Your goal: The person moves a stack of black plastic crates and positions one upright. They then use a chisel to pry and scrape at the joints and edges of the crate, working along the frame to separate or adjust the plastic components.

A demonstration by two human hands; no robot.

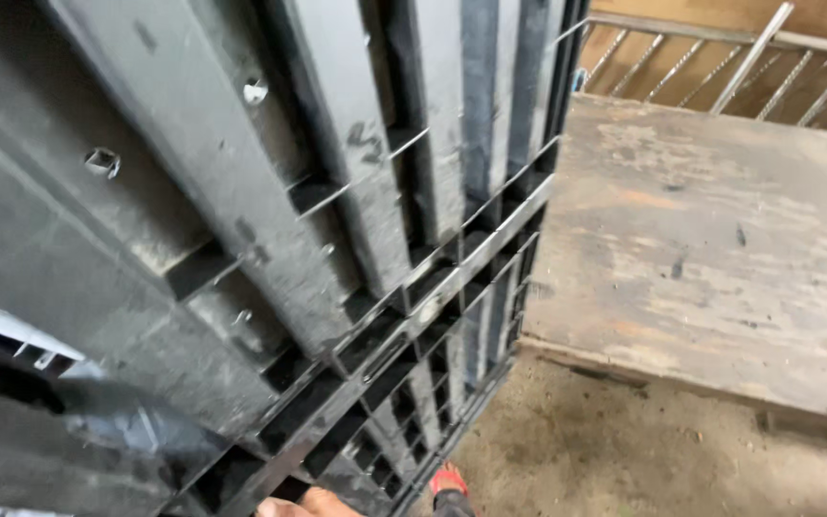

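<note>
At the very bottom, a small bit of a bare hand [303, 503] peeks in, touching the low edge of a big stack of dark grey metal bars and frames [270, 239]. So little of it shows that I cannot tell which hand it is, or if it is apart or together. Next to it is a red and black glove tip [449, 483]. The stack fills the left side. Past it lies the dusty floor [605, 460], then a worn wooden desk [710, 249], then thin silver metal rods [720, 57].

One stack of grey metal channel frames [241, 239] fills the left; one worn wooden bench [720, 249] sits right; one railing [720, 57] upper right.
</note>
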